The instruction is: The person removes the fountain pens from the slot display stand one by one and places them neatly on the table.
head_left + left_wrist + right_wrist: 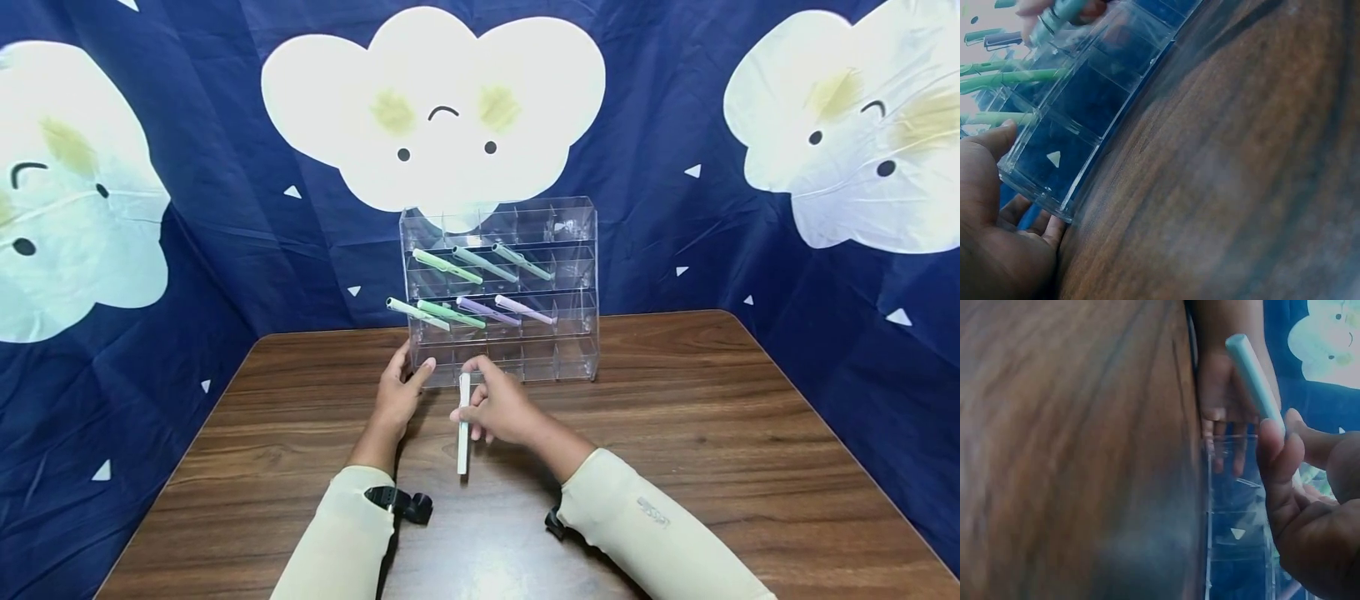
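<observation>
Just in front of the clear rack (576, 312), the right hand (506, 408) pinches 1 pale pen (462, 437), its long axis pointing toward the rack. The left hand (397, 396), fingers uncurled, touches the rack's left end; 7 other pens (488, 311) lie in the rack.

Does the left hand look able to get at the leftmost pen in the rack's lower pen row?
Probably yes: the left hand, holding no pen, is at the left edge of the rack, and that pale pen juts out above, apparently unobstructed.
</observation>
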`<state>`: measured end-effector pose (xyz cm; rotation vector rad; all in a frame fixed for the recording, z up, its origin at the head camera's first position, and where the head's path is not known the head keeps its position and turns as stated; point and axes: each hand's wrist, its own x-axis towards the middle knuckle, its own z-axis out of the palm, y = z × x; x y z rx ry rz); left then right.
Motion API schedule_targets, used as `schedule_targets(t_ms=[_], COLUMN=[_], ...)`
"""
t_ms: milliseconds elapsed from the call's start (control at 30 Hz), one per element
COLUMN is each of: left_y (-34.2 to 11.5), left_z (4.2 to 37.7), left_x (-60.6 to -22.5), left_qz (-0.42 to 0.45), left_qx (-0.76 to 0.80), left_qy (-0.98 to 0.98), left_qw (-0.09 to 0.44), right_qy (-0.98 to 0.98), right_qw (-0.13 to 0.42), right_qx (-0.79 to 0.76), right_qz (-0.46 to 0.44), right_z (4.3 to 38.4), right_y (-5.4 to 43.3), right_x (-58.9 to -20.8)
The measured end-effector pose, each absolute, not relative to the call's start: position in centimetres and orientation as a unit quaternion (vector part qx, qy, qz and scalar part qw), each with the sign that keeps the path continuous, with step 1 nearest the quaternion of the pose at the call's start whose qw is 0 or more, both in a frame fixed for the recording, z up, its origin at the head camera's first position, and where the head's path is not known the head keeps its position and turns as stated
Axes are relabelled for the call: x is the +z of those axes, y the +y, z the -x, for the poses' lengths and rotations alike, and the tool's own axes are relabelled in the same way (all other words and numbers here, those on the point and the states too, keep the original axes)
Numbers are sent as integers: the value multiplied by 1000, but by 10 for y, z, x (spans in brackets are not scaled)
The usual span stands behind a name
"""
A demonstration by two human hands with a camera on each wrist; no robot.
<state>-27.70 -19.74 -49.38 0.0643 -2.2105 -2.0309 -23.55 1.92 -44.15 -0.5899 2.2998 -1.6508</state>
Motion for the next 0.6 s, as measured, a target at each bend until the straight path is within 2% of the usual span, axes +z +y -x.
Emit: schedule_targets(t_ms=[200,600], left_y=[-198,-197], left_z=[276,275], left_x=[-493,-493], left_qz=[-17,-22], left_qx=[-672,-675], left_qy=[-737,-734], left_qw=[70,74], right_qy=[798,765], right_qw=[168,206], right_qx=[-543,-568], right_qz=[199,222], right_z=[239,246], right_y=[11,6], right_x=[-448,-466])
